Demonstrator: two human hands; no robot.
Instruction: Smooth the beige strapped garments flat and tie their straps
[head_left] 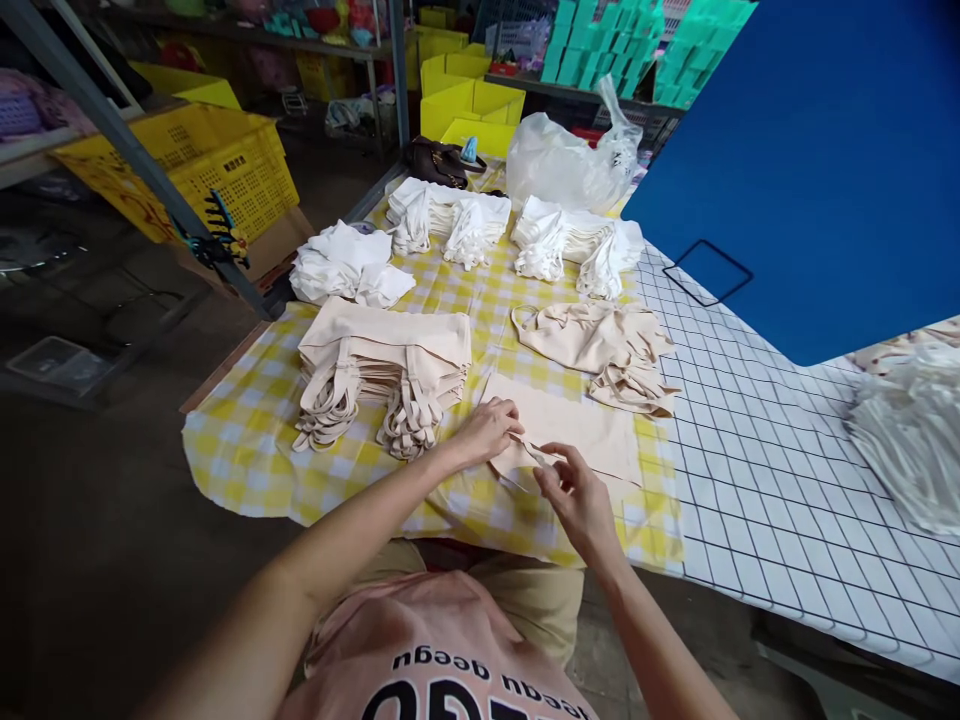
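A beige cloth bag (581,425) lies flat on the yellow checked tablecloth in front of me. My left hand (489,432) rests on its left side, fingers bent and pinching the cloth near the edge. Close by on the right, my right hand (576,498) is closed, thumb and forefinger together over the bag's near edge. Between the two hands runs a narrow, partly dark piece; whether it is a strap or a small tool I cannot make out. Left of my hands stands a neat stack of beige bags (386,350) with looped straps. Crumpled beige bags (596,340) lie just beyond.
Two stacks of white bags (450,215) and a heap of white cloth (349,262) lie farther back, before a clear plastic bag (566,160). A blue panel (795,180) fills the upper right. A metal post (142,150) and yellow crate (217,165) stand left.
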